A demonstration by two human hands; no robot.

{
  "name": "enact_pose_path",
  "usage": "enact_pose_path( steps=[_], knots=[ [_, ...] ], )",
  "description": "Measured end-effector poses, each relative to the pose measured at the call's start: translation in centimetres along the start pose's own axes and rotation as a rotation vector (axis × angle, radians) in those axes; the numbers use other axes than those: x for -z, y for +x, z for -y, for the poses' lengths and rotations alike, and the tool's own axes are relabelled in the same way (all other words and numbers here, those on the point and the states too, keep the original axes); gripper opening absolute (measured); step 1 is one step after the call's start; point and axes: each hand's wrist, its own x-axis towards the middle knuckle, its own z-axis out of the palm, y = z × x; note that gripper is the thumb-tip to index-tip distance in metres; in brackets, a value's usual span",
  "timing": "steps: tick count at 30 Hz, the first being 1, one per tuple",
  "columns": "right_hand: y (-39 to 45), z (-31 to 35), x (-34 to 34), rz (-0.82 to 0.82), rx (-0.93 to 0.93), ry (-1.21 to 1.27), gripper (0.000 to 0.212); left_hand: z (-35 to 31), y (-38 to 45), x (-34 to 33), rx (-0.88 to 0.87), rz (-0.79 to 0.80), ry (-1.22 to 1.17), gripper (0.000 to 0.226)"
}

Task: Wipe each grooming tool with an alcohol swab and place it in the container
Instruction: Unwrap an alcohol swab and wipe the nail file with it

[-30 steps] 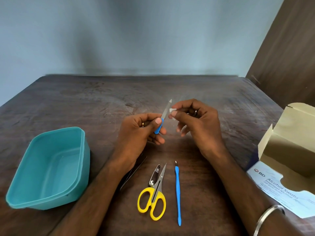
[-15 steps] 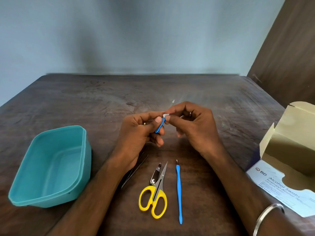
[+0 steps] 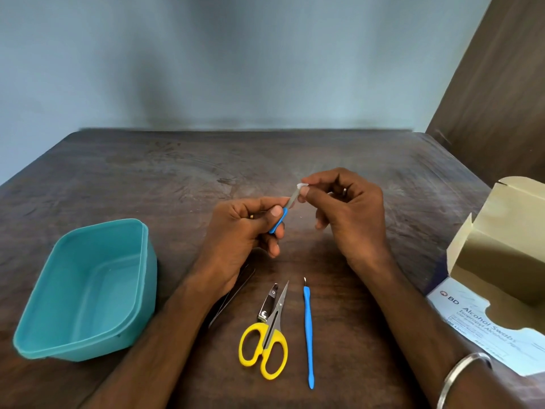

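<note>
The left hand (image 3: 244,231) grips the nail file (image 3: 282,215) by its blue handle above the surface (image 3: 177,178); the right hand (image 3: 345,214) pinches a swab (image 3: 300,185) on its tip. The file looks light, stiff and thin; the handle seems the safest hold.

at the near right edge of the table, an open cardboard box (image 3: 483,317) carried the only readable print: the brand "bd" beside a round logo, then "alcohol swabs" in larger letters. smaller lines beneath were too blurred to read.
</note>
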Motion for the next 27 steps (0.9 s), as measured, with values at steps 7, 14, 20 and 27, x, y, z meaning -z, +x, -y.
enact_pose_path(
  steps=[7,14,20,27],
  knots=[
    [-0.12,0.12,0.00,0.027,-0.008,-0.016,0.007,-0.14,-0.11,0.04,0.009,-0.006,0.004,0.022],
    [0.24,0.03,0.23,-0.065,-0.024,0.012,0.009,-0.39,-0.12,-0.23,0.052,0.020,-0.007,0.019],
    [0.10,0.18,0.22,-0.028,-0.059,0.059,0.020,-0.97,-0.27,-0.45,0.106,-0.025,-0.056,0.005],
    [0.05,0.15,-0.15,0.044,-0.164,0.031,0.024,-0.92,-0.12,-0.32,0.071,-0.170,-0.071,0.006]
  ],
)
